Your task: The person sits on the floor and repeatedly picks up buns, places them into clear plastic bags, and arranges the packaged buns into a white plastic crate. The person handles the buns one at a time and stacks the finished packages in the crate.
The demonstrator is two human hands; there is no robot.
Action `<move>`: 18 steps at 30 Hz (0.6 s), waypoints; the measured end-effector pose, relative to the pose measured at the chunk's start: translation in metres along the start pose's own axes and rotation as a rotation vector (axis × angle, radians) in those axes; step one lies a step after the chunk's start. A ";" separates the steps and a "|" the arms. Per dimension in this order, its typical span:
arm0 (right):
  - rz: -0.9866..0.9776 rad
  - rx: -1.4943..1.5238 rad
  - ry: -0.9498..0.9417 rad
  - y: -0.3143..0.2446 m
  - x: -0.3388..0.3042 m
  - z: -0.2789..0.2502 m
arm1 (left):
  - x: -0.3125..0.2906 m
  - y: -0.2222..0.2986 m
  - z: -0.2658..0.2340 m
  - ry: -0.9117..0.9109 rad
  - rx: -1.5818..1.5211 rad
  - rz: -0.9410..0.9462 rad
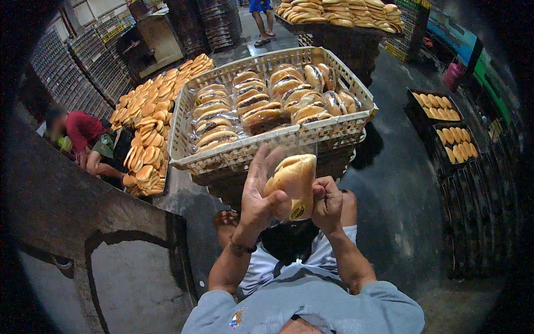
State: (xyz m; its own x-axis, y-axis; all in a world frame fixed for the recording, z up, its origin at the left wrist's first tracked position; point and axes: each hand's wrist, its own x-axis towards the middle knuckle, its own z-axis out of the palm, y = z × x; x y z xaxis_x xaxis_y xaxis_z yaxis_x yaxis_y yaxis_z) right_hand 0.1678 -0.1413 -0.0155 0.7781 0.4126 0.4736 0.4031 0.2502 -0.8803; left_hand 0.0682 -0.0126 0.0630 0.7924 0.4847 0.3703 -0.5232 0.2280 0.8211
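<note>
In front of my lap I hold a golden bread bun [296, 181] inside a clear plastic bag with a small yellow-and-black round label low on it. My left hand [258, 189] supports its left side, thumb across the front and fingers stretched up along the edge, slightly blurred. My right hand [327, 204] is closed at the right edge, pinching the bag. Just beyond my hands stands a cream slatted plastic crate [245, 158]. Inside it lie rows of bagged buns [258, 103] with dark filling, some on their sides at the right.
Loose buns [147, 119] cover a long surface at left, where a person in a red shirt [83, 129] bends over. More bread [345, 14] is piled on a table at the back. Trays of rolls [436, 106] stand at right. A dark panel [122, 211] fills the near left.
</note>
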 end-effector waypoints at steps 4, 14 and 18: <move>0.079 0.076 -0.068 -0.005 0.004 -0.001 | 0.002 0.017 -0.004 -0.025 0.034 -0.240; 0.182 0.359 -0.144 -0.003 0.022 -0.002 | -0.007 0.012 0.008 -0.095 -0.018 -0.234; 0.100 0.009 0.032 -0.036 0.041 0.000 | -0.005 0.003 -0.006 -0.073 0.083 -0.160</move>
State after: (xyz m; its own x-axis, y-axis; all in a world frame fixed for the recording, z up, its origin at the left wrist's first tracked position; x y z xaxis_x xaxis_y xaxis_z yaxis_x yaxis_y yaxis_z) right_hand 0.1848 -0.1334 0.0356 0.8291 0.4083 0.3818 0.3180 0.2172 -0.9229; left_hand 0.0611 -0.0091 0.0609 0.8857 0.3843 0.2606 -0.3636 0.2252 0.9039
